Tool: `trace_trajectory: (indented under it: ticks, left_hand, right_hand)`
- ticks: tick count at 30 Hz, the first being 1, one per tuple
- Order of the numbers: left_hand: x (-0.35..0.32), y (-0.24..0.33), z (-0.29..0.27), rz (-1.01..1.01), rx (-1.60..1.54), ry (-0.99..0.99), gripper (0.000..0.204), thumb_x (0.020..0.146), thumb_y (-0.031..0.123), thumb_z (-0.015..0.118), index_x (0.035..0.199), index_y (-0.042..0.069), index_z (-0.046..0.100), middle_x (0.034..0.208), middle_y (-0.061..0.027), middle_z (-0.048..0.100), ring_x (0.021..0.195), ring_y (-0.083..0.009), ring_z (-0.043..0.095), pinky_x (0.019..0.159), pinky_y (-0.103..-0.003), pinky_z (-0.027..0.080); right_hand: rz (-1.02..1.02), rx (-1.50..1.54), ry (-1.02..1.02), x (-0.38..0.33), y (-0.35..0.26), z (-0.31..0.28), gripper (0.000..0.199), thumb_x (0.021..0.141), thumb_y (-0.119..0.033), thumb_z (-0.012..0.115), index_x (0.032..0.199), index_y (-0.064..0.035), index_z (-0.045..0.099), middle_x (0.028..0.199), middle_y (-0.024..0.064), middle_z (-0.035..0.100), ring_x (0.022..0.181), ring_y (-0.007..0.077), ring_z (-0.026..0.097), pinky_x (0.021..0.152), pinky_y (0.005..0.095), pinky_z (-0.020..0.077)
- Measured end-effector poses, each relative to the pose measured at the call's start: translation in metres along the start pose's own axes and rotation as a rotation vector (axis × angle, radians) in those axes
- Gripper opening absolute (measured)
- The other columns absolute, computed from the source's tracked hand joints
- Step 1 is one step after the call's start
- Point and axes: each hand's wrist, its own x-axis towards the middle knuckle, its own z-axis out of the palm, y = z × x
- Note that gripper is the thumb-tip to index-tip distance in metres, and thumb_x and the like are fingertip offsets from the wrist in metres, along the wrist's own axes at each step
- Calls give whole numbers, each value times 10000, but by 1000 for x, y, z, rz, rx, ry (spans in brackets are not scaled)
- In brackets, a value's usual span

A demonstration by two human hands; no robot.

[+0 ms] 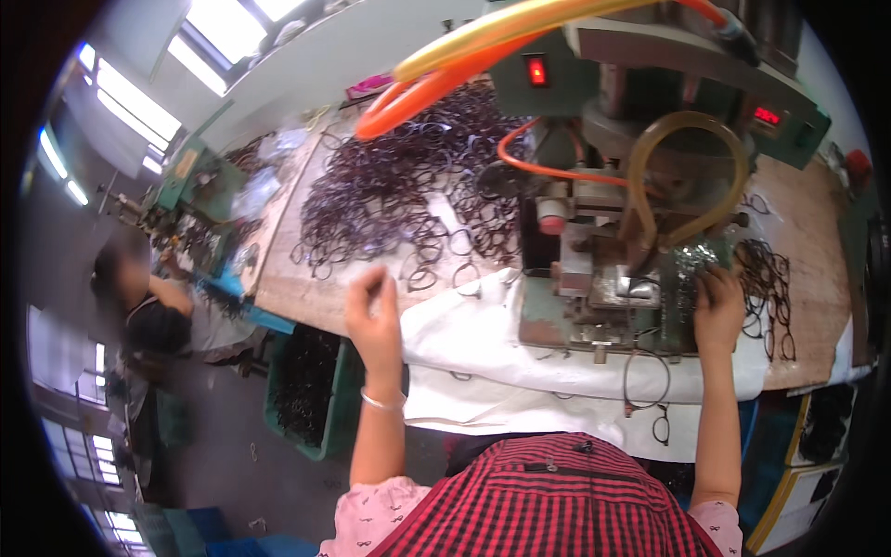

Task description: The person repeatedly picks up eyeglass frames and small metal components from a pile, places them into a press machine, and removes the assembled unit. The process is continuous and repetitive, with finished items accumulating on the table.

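The left hand (373,311) hangs raised above the tabletop (288,288) edge, its grip pinched together, thumb against fingertips; whether it holds something thin I cannot tell, since the hand is blurred. The right hand (719,306) rests at the right side of the green machine (603,278), fingers curled down onto the glittery patch by the fixture, just beside a small heap of dark frames (766,278); its grip looks closed, though what it holds, if anything, is hidden under the fingers. A much larger pile of frames (390,186) spreads over the tabletop behind the left hand, well apart from the machine's right side. One more frame (645,381) hangs over the white cloth (483,343) at the front edge. Orange hoses (436,84) loop above. The frames look light, thin and springy, likely to tangle with one another and bend if squeezed across the rim; I judge each is best taken lightly at the bridge or rim corner, lifting one clear of the heap. Another person (148,306) sits at the far left.
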Motion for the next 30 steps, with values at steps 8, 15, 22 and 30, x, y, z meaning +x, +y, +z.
trace_trajectory:
  ticks: [8,15,22,30]
  left_hand:
    - [56,7,57,642,663,-616,270,679,-28,646,830,161,766,1305,-117,603,1093,-324,547,992,-430,423]
    - [52,-38,60,462,329,-476,138,784,47,699,872,132,763,1343,-143,595,1130,-340,567,1002,-400,430]
    - [71,-123,28,-256,-19,-91,427,1056,328,451,864,-14,619,669,17,541,591,-94,463,552,-268,393]
    - [-7,97,77,-168,-977,-283,209,1042,110,432,1200,-5,505,973,-66,557,820,-115,501,707,-290,467]
  right_hand:
    - [243,490,4,18,-24,13,168,817,-15,661,974,3,716,925,127,690,882,230,658,816,316,492]
    - [578,621,-69,-15,-15,-32,189,846,-22,682,1026,30,710,975,91,710,898,156,646,836,280,493]
    - [307,810,-220,12,-62,-82,181,797,-37,730,977,-12,739,928,88,715,892,154,661,816,265,505]
    - [348,1131,-153,41,-118,-36,507,793,0,705,1268,23,529,926,52,686,893,105,638,834,256,482]
